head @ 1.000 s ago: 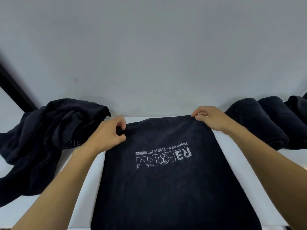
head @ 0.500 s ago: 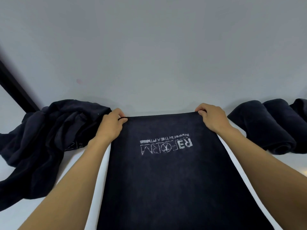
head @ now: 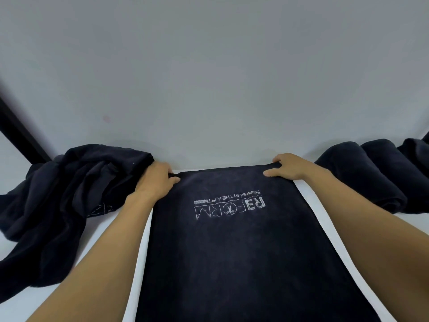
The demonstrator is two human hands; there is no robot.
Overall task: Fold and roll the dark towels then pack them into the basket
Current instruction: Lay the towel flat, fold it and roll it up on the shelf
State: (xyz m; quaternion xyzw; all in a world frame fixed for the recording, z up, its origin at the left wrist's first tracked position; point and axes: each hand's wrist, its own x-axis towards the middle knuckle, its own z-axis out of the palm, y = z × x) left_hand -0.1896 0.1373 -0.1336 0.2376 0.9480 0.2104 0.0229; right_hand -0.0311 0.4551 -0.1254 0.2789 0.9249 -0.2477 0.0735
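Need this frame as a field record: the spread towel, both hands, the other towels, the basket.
flat towel: spread on the white table
logo: face up, reads upside down from the camera
left hand: pinches the far left corner
right hand: pinches the far right corner
crumpled towels: loose heap at left, against the wall
rolled towels: row at right, along the wall
basket: not in view
stage: flat towel not yet rolled
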